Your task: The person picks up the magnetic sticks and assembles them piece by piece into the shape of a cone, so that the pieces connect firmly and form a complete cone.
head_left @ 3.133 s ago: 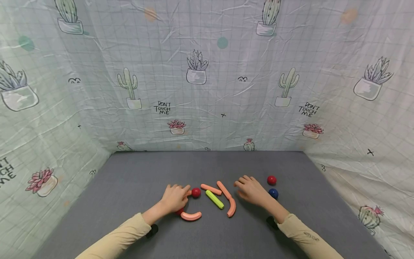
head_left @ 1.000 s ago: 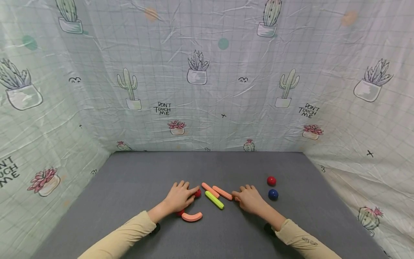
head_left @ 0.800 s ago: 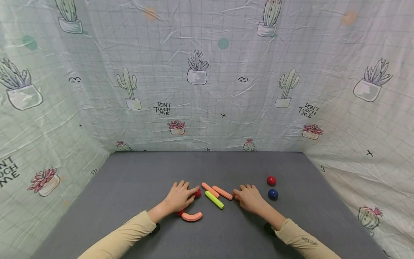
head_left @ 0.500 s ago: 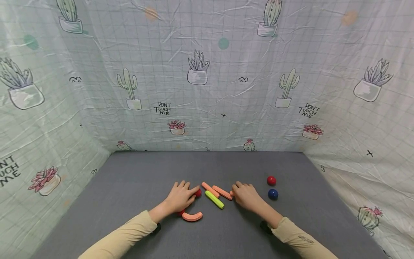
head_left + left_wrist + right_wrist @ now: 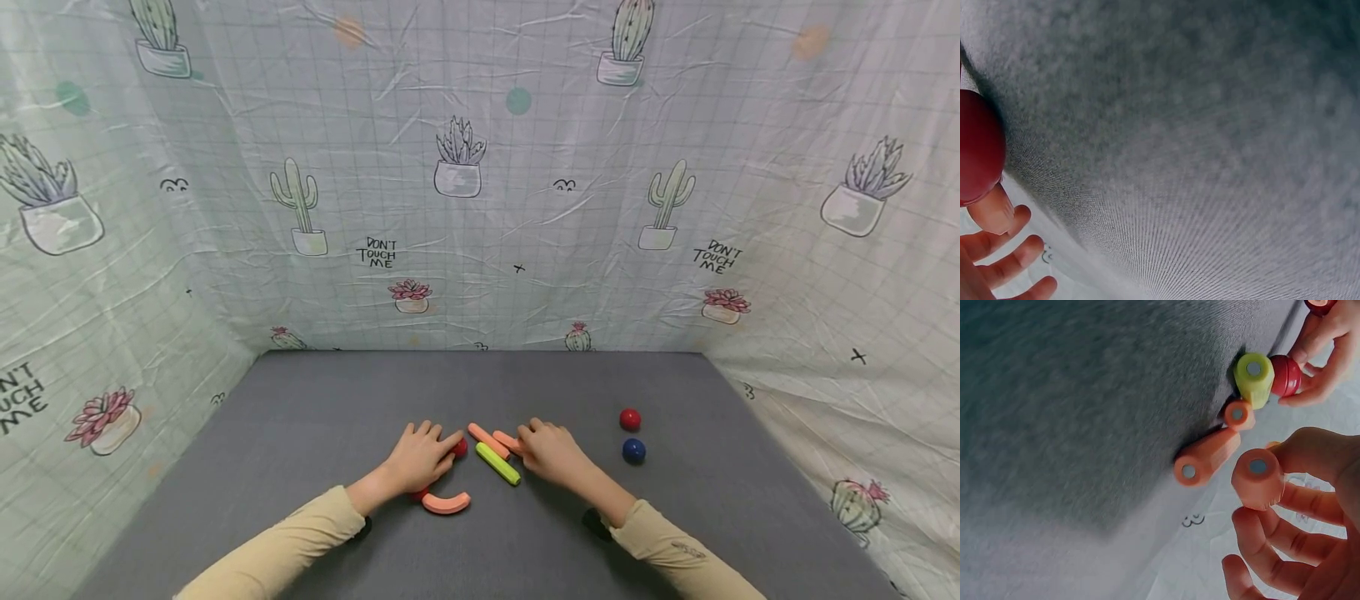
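Presently holding an orange rod point(image 5: 1259, 481) in the right hand point(image 5: 553, 452), pinched between thumb and fingers, grey end disc exposed, full length hidden; positioned just right of the lime-green rod point(image 5: 498, 463) and by the far straight orange rod point(image 5: 506, 439). Contact with the latter: cannot tell. Grip of the left hand point(image 5: 416, 460): narrow, thumb and finger either side of the middle red ball point(image 5: 461, 450). Touching under the left palm: near red ball point(image 5: 421, 495) and curved orange rod point(image 5: 447, 503).

Risks, by judgement: could jog the lying rods askew through fingertips sweeping too low; could snap onto the wrong neighbour, given possibly magnetic discs; could lose the middle red ball to rolling through a slackened left hand.

Clearances: tight between the hands. Open room across the far part of the surface point(image 5: 375, 383), up to the cactus-print cloth point(image 5: 517, 217), and between the forearms. Beyond the right hand, well apart: right red ball point(image 5: 630, 419) and blue ball point(image 5: 633, 451), liable to knocks from a wide rightward swing. Side edges well apart from both hands; near edge out of view.
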`<action>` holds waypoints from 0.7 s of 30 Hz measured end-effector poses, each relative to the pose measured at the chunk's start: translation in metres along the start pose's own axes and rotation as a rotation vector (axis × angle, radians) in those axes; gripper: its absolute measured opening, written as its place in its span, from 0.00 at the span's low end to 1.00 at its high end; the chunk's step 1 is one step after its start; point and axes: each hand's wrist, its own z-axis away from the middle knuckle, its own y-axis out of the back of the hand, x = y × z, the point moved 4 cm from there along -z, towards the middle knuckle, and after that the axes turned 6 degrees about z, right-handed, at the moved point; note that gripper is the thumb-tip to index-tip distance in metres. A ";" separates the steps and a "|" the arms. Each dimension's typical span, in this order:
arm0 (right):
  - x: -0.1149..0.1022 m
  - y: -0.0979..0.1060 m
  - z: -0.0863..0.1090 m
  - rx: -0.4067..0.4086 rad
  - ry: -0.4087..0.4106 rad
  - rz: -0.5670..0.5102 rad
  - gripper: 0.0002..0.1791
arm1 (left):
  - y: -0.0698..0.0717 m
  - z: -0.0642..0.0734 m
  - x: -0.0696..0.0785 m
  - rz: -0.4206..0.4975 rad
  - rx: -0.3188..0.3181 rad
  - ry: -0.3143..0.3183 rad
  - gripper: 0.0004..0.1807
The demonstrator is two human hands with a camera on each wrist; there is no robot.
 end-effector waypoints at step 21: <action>-0.030 -0.010 -0.020 0.112 0.062 0.184 0.13 | 0.002 -0.002 0.005 -0.022 -0.019 -0.006 0.21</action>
